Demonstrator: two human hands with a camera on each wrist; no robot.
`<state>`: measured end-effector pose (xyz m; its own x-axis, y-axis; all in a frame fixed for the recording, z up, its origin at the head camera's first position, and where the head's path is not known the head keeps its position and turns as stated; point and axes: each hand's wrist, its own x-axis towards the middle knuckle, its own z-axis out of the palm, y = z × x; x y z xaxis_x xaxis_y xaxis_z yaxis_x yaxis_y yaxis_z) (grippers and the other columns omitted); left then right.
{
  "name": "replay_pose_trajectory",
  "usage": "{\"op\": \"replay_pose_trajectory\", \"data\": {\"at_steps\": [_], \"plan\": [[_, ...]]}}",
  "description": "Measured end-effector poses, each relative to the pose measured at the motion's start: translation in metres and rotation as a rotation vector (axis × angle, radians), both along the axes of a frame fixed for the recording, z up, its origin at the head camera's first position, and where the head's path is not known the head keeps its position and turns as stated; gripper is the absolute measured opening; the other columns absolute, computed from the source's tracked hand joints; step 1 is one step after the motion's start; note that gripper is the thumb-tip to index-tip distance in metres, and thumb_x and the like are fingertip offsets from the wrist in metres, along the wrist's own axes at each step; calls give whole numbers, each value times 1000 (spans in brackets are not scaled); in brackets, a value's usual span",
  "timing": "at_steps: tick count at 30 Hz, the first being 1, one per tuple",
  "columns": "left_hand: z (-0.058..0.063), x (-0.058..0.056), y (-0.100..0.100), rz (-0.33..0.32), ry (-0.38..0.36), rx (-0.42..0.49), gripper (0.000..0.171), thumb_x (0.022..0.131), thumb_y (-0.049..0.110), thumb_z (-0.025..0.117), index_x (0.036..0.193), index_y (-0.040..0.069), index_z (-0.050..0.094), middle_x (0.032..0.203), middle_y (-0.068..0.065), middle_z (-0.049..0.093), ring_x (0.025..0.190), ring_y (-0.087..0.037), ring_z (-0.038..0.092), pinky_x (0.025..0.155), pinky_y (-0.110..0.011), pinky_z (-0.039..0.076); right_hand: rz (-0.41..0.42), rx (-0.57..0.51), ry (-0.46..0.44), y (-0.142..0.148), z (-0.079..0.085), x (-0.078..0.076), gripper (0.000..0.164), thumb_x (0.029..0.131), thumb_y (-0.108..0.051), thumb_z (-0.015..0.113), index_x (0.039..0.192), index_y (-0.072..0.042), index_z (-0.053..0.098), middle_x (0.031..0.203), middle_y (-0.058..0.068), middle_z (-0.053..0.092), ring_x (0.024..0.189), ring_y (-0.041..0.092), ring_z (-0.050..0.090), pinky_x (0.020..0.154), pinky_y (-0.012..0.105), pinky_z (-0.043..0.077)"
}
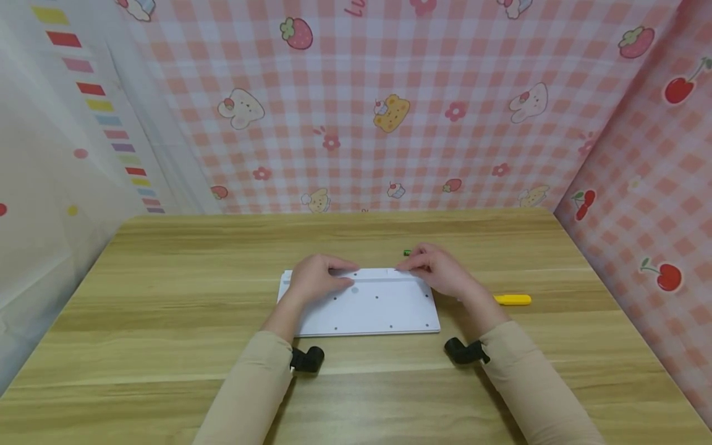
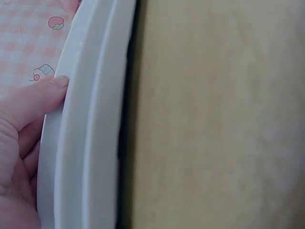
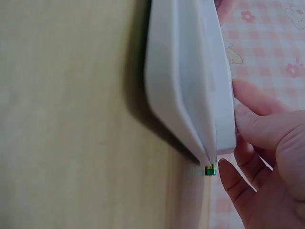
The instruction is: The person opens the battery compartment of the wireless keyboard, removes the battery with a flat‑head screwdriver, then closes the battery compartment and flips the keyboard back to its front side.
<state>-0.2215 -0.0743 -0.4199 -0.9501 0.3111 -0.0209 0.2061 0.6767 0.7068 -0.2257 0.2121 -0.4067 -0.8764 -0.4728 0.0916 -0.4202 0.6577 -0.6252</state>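
A flat white keyboard (image 1: 361, 312) lies underside up, with small dark screw holes across it and a raised strip along its far edge. My left hand (image 1: 317, 278) grips the far left part, thumb on the underside and fingers at the far edge. In the left wrist view, the thumb (image 2: 59, 82) rests against the keyboard's white rim (image 2: 88, 119). My right hand (image 1: 439, 269) pinches the raised strip near the far right corner with thumb and forefinger. The right wrist view shows that thumb (image 3: 248, 121) on the keyboard's raised part (image 3: 228, 136), its other fingers curled behind.
A small green battery (image 1: 407, 252) lies just beyond the keyboard, by my right fingers. Right of my right wrist is a yellow handle (image 1: 513, 300), its other end hidden behind the arm. A pink checked cloth (image 1: 356, 123) hangs behind the wooden table (image 1: 183, 278).
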Motion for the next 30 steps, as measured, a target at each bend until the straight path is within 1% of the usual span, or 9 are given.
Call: {"op": "replay_pose_trajectory", "data": {"at_steps": [5, 8, 13, 16, 20, 23, 27, 30], "plan": [[0, 0, 0, 2, 7, 1, 25, 85, 28, 80, 109, 31, 78, 115, 8, 71, 114, -17, 62, 100, -40, 44, 60, 55, 76, 3, -2, 0, 24, 89, 0, 70, 109, -12, 78, 103, 5, 62, 96, 24, 54, 80, 37, 46], [-1, 0, 0, 0, 9, 4, 25, 84, 28, 80, 109, 31, 78, 114, 8, 72, 113, -17, 63, 100, -40, 45, 89, 86, 108, 5, -3, 0, 26, 88, -2, 73, 111, -12, 78, 104, 5, 62, 98, 25, 53, 82, 38, 44], [-1, 1, 1, 0, 15, 5, 25, 85, 26, 80, 109, 29, 78, 116, 7, 71, 116, -18, 62, 101, -41, 44, 83, 86, 92, 8, -4, 1, 28, 90, -3, 71, 115, -14, 76, 109, 7, 63, 102, 28, 52, 86, 42, 44], [0, 3, 3, -10, 35, 3, 26, 86, 21, 79, 111, 25, 77, 117, 3, 71, 118, -20, 61, 103, -41, 44, 68, 72, 70, 10, -4, 2, 29, 91, -3, 70, 117, -15, 75, 111, 7, 64, 104, 28, 53, 89, 44, 44], [3, 7, 12, -58, 97, -25, 31, 86, 17, 77, 116, 14, 75, 119, -4, 70, 119, -23, 60, 104, -40, 44, 52, 27, 45, 16, -5, 4, 30, 90, 0, 70, 117, -12, 75, 112, 8, 66, 103, 26, 56, 89, 45, 47], [6, 11, 21, -109, 153, -62, 36, 85, 19, 78, 120, 8, 72, 120, -7, 69, 119, -26, 60, 104, -40, 43, 32, 0, 36, 23, -5, 6, 30, 90, 2, 69, 117, -9, 74, 111, 8, 67, 98, 25, 59, 87, 45, 49], [9, 16, 36, -174, 232, -111, 45, 83, 25, 79, 123, 6, 69, 122, -8, 68, 118, -26, 60, 106, -43, 41, -6, -27, 29, 32, -6, 10, 29, 91, -1, 69, 120, -6, 71, 114, 10, 68, 100, 25, 61, 88, 45, 51], [9, 18, 48, -210, 275, -146, 53, 82, 30, 80, 127, 7, 66, 127, -7, 67, 121, -26, 58, 111, -52, 31, -21, -72, 21, 41, -5, 16, 29, 93, -4, 67, 123, -3, 69, 117, 12, 67, 103, 27, 62, 88, 44, 52]]}}
